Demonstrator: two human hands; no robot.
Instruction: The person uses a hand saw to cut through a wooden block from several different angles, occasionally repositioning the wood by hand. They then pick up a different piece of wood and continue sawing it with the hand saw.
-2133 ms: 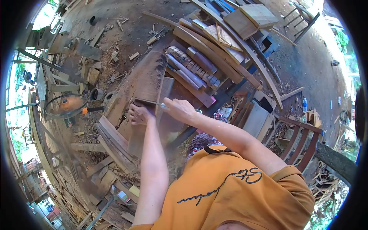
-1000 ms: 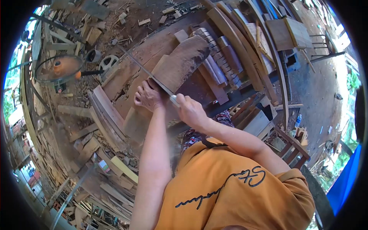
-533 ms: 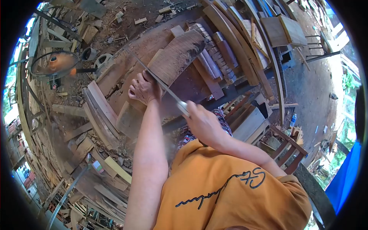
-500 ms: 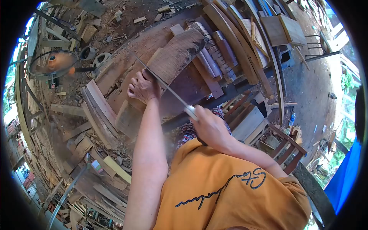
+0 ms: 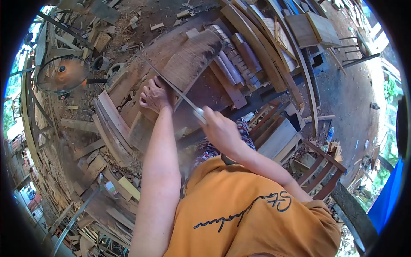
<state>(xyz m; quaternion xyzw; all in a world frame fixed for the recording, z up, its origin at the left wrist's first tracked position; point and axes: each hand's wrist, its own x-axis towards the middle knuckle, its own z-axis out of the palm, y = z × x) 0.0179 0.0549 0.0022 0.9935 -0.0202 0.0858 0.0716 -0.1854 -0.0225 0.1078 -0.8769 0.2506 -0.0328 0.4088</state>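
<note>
My right hand (image 5: 220, 130) is closed around the pale handle of a long, thin-bladed tool that looks like a handsaw (image 5: 182, 95), seen nearly edge-on. Its blade lies slantwise across a thick, rough wooden board (image 5: 188, 60) with a dark far end. My left hand (image 5: 156, 96) presses on the board just left of the blade, fingers curled over the wood and the thumb side close to the metal. Whether the blade has cut into the board is hard to make out. The board's near end (image 5: 139, 132) shows below my left wrist.
Curved planks (image 5: 257, 47) are stacked at the upper right, and more curved pieces (image 5: 112, 118) lie to the left. A round fan (image 5: 63, 73) stands at far left. A slatted wooden frame (image 5: 323, 171) is on my right. Offcuts and wood scraps cover the ground.
My right hand has pushed the saw forward and to the left, bringing its handle closer to my left hand. The left hand keeps its place on the board. The view has shifted slightly.
</note>
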